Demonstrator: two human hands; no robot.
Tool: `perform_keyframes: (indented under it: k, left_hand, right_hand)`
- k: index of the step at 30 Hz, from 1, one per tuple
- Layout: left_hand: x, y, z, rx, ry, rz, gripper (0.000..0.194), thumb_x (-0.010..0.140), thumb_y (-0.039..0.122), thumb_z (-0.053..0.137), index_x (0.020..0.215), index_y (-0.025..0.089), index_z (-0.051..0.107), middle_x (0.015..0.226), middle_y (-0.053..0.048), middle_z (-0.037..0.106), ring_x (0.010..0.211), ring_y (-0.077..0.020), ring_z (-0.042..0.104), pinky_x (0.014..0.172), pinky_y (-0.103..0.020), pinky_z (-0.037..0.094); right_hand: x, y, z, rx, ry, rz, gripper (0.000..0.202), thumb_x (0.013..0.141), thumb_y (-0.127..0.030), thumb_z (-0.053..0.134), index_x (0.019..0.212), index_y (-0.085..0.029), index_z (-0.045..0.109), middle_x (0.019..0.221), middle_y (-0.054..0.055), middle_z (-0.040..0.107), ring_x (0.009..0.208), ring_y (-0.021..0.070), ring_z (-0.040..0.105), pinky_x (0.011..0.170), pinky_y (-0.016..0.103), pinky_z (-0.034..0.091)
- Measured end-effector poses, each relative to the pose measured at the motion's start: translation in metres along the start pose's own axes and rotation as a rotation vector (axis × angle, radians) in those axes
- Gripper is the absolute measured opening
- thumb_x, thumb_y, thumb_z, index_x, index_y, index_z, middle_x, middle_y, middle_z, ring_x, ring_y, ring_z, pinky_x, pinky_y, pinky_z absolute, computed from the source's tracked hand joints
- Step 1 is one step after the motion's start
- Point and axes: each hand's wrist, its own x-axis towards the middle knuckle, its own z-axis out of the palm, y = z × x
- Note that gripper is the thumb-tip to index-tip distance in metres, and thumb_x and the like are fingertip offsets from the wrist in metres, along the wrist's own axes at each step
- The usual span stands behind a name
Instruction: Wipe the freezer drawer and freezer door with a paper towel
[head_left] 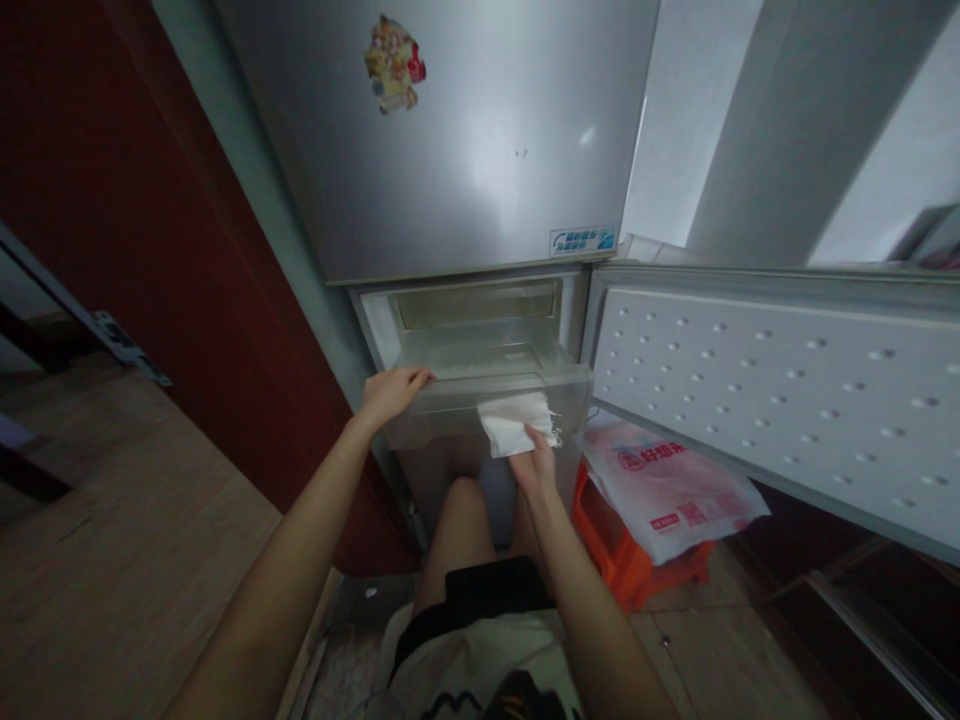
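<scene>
In front of me a clear plastic freezer drawer (450, 425) is pulled partway out of the lower compartment of a silver fridge (480, 150). My left hand (394, 393) grips the drawer's top edge near its left corner, fingers curled over the rim. A folded white cloth (516, 415) with a frayed right edge lies against the drawer's front panel. My right hand (535, 464) holds this cloth by its lower right part, thumb on top; the fingers beneath are mostly hidden. Inside the drawer I see no contents, only its pale, translucent floor.
The freezer door (780, 390) stands swung wide to the right. Below it, a white plastic bag (675, 495) with red print rests on an orange stool (626, 565). A dark red wooden door (187, 250) is close on my left. My knees are just under the drawer.
</scene>
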Motion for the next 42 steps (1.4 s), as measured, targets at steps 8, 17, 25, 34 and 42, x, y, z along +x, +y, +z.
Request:
perform_keyframes:
  k: [8,17,25,34,42]
  left_hand:
    - [-0.001,-0.001,0.000,-0.004,0.004,-0.004,0.053,0.092,0.057,0.024,0.111,0.036,0.069,0.114,-0.004,0.072,0.108,-0.0326,0.064,0.085,-0.041,0.047]
    - [0.000,-0.001,0.002,0.001,0.014,-0.005,0.054,0.092,0.059,0.022,0.111,0.037,0.069,0.115,-0.003,0.072,0.109,-0.0329,0.063,0.084,-0.041,0.047]
    - [-0.002,0.001,0.000,-0.002,0.004,-0.010,0.054,0.092,0.058,0.023,0.113,0.037,0.068,0.117,-0.003,0.071,0.110,-0.0316,0.063,0.086,-0.039,0.047]
    - [-0.003,0.004,-0.001,-0.005,0.007,-0.018,0.052,0.092,0.058,0.025,0.113,0.037,0.068,0.117,-0.003,0.071,0.111,-0.0308,0.062,0.085,-0.037,0.046]
    - [-0.002,0.003,-0.002,-0.011,-0.005,-0.023,0.054,0.092,0.059,0.024,0.112,0.036,0.069,0.116,-0.003,0.071,0.109,-0.0313,0.063,0.086,-0.039,0.046]
  right_hand:
    - [0.003,0.003,0.024,0.027,0.000,0.044,0.043,0.078,-0.009,0.047,0.118,-0.017,0.058,0.107,0.002,0.070,0.105,0.0148,0.065,0.111,0.038,0.037]
    - [-0.006,0.021,0.045,0.080,0.000,0.069,0.041,0.081,-0.007,0.047,0.120,-0.018,0.057,0.103,0.002,0.071,0.103,0.0137,0.066,0.111,0.037,0.038]
    - [-0.016,0.077,0.056,0.022,-0.083,0.063,0.032,0.076,-0.010,0.059,0.107,-0.019,0.062,0.105,0.002,0.070,0.106,0.0152,0.064,0.110,0.039,0.039]
    - [-0.009,0.091,0.054,-0.052,-0.087,0.103,0.025,0.067,-0.010,0.069,0.090,-0.018,0.063,0.094,0.002,0.072,0.102,0.0168,0.065,0.104,0.038,0.045]
    - [-0.013,0.087,0.035,-0.094,-0.059,0.157,0.030,0.060,-0.008,0.073,0.087,-0.017,0.063,0.085,0.002,0.072,0.091,0.0188,0.069,0.098,0.037,0.051]
